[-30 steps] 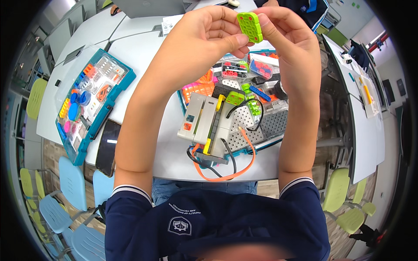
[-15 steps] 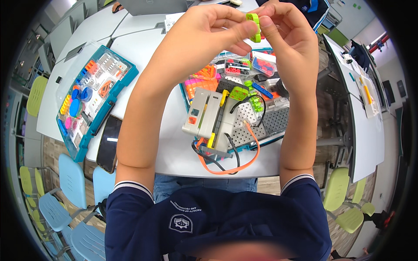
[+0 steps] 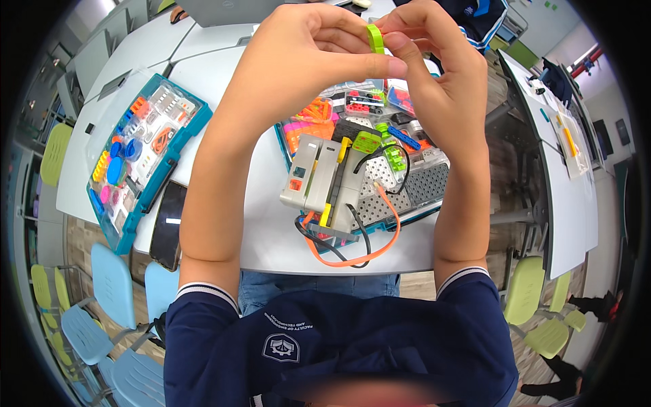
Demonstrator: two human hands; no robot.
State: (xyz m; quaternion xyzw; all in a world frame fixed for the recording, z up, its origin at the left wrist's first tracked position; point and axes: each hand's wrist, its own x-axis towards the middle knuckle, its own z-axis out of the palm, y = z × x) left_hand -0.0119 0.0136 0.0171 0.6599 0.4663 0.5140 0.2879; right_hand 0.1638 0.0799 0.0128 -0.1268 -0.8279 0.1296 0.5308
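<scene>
Above the table's far part, both hands meet at a small lime-green plastic building piece (image 3: 375,39). My left hand (image 3: 319,51) has its curled fingers against the piece's left side, while its thumb stretches out below it. My right hand (image 3: 434,57) pinches at the piece's right side with thumb and fingers. A speck of red shows at the right fingertips, too small to name. Beneath the hands lies a teal-edged kit case (image 3: 281,139) full of coloured parts. On its near part rests a grey-and-yellow built model (image 3: 315,176), with an orange cable (image 3: 397,234) and black cables looping from it.
A second teal case (image 3: 196,122) of sorted parts lies on the left. Beside it is a dark phone (image 3: 167,227) near the table edge. A laptop (image 3: 230,12) stands at the far side, and another person's sleeve (image 3: 483,20) shows at the far right. Blue chairs (image 3: 112,275) stand at the left.
The green piece and both hands have shifted slightly left. The piece is turned more edge-on, and my left thumb has come off it and now extends below. The model has not visibly moved.
</scene>
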